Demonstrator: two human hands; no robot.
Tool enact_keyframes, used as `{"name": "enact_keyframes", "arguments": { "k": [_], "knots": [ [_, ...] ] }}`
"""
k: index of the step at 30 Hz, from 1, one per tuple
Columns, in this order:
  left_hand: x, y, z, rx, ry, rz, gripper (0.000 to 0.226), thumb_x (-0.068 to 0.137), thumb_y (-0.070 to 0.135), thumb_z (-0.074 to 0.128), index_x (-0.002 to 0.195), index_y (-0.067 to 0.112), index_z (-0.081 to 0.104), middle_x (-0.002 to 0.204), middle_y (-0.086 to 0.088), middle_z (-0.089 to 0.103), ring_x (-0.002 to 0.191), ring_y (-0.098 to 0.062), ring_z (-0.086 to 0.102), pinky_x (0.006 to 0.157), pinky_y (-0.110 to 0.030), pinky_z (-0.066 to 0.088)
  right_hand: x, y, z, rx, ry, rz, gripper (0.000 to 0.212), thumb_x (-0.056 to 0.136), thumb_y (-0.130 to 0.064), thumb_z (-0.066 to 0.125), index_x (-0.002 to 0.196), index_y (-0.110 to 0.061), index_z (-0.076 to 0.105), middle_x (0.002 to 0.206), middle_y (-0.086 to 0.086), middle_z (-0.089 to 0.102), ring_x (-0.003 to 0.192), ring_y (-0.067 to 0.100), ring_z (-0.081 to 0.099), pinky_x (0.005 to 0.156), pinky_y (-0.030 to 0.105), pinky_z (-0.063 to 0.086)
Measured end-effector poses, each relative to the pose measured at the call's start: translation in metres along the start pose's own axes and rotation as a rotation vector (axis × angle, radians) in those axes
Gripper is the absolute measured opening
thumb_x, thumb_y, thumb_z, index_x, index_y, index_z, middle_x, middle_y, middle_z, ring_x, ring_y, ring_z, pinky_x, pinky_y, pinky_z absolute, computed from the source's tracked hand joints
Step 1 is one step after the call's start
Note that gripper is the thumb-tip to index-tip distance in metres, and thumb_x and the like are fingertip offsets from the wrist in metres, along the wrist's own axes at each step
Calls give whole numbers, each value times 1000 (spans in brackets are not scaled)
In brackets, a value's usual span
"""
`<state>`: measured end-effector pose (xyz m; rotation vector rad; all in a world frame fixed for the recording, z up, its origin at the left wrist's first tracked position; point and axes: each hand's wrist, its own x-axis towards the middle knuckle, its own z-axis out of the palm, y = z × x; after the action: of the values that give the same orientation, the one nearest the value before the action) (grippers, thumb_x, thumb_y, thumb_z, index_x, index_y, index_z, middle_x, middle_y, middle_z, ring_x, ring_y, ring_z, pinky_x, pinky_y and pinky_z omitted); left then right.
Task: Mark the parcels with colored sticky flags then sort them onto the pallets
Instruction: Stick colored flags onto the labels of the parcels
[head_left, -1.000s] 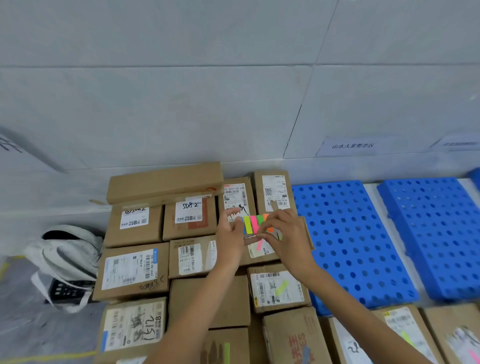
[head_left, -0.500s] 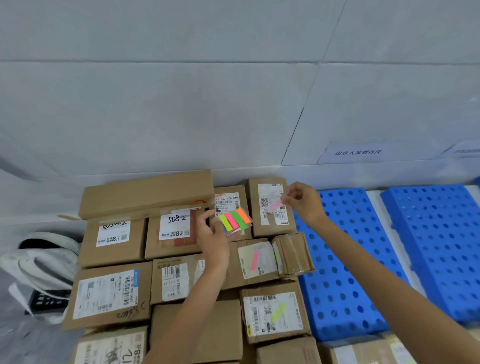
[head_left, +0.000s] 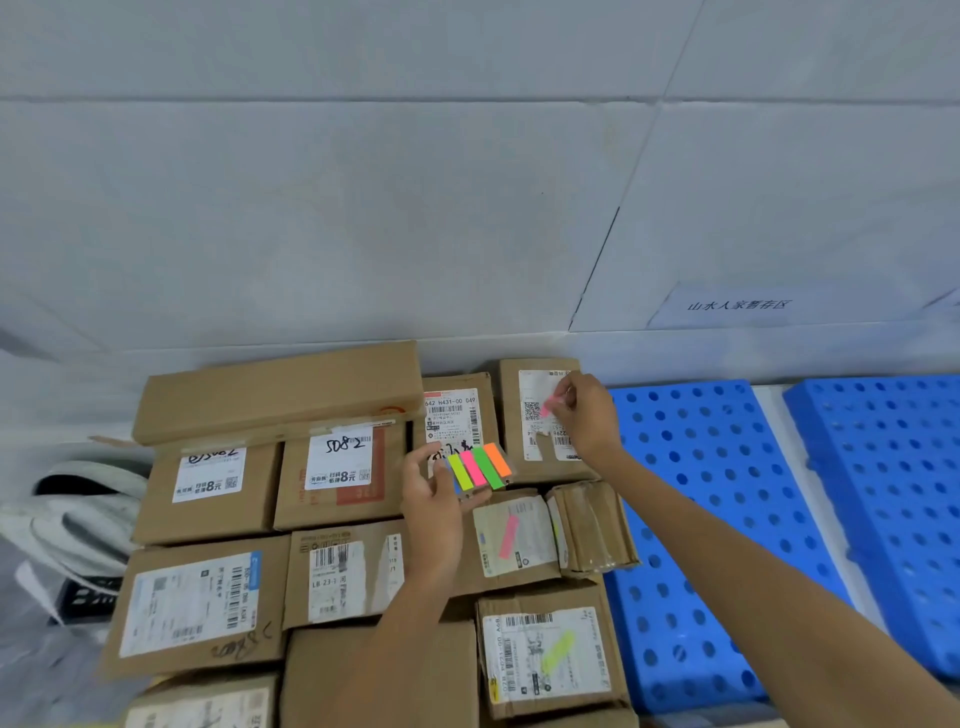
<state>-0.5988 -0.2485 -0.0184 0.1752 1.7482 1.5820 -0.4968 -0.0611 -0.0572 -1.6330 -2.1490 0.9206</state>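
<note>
The right hand (head_left: 584, 415) pinched a pink sticky flag (head_left: 547, 408) against the far brown cardboard parcel's white label (head_left: 540, 410); the left hand (head_left: 434, 499) gripped the multicoloured flag pad (head_left: 480, 466).

Hidden and cut-off parts, lower and right of the frame

The right hand (head_left: 584, 415) covers part of the label on the back-row parcel (head_left: 540, 415); the bottom edge cuts the lower-left parcel (head_left: 202, 704), the right edge clips the far blue pallet (head_left: 893, 493), and label print is too small to read.
</note>
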Motion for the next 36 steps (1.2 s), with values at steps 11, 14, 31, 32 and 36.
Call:
{"name": "enact_keyframes", "arguments": {
  "k": [11,14,31,32,36],
  "knots": [
    [-17,10,-6,53,-121,87,18,100,15,41,110,25,52,100,5,58,81,-2,68,61,-31,59,-27,-28,-26,151,103,-141,10,92,-7,52,98,-12,58,82,3,55,66,10,50,62,25,42],
    [-33,24,-9,26,-187,105,20,100,13,39,116,17,50,101,5,53,75,-1,68,56,-29,59,-85,-51,-47,184,-21,-379,13,91,-13,55,101,-14,64,91,0,59,81,10,54,73,19,43],
    [-137,54,-28,121,-373,159,35,101,24,35,111,52,53,131,15,49,122,-23,52,99,-54,44,-215,-74,-92,-314,60,-831,39,85,-42,44,113,-22,63,117,-2,58,114,23,52,95,40,46],
    [-141,54,-29,107,-373,147,36,101,23,34,111,51,54,131,13,49,121,-24,52,100,-55,43,-218,-74,-93,-307,68,-838,38,84,-41,47,112,-22,63,117,-1,59,114,23,51,95,40,45],
    [-152,53,-31,86,-367,140,37,88,28,36,113,50,53,130,2,52,113,-33,55,96,-57,45,-228,-75,-98,-298,110,-884,33,80,-35,58,111,-22,63,114,-2,60,113,20,49,95,37,43]
  ]
}}
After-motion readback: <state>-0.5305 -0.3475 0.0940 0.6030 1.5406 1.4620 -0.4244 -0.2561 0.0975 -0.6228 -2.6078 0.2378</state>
